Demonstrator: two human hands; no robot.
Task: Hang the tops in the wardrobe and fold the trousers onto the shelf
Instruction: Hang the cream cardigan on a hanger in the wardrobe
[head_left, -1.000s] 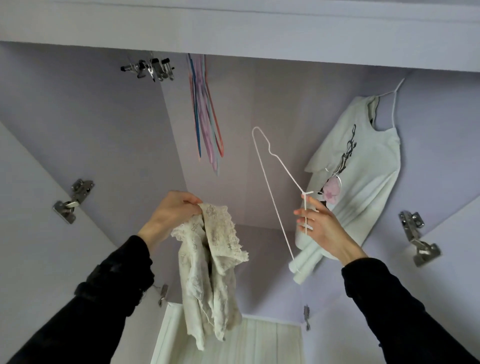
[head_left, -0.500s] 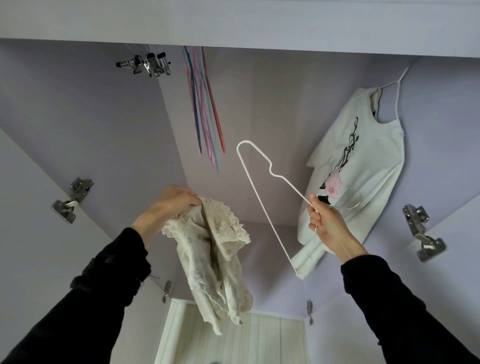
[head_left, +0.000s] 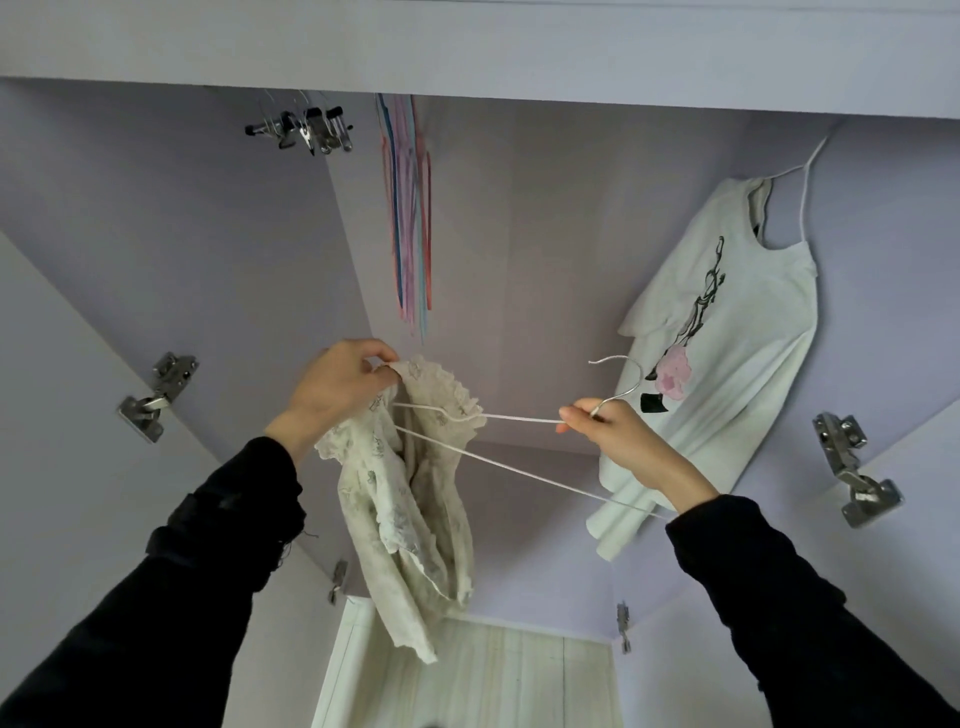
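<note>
left hand (head_left: 340, 387): centre frame, pinching the lace top (head_left: 410, 499) at its collar, top hanging below it | right hand (head_left: 618, 436): right of centre, gripping the white hanger (head_left: 519, 419) by its neck | hanger: one end tucked inside the top's collar | white t-shirt (head_left: 737, 332): hung, upper right

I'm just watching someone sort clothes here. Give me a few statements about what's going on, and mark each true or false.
1. The left hand holds a lacy top. True.
2. The right hand is empty. False: it grips a white hanger.
3. One end of the hanger is inside the lacy top. True.
4. The printed T-shirt lies folded on a shelf. False: it hangs in the wardrobe.
</note>
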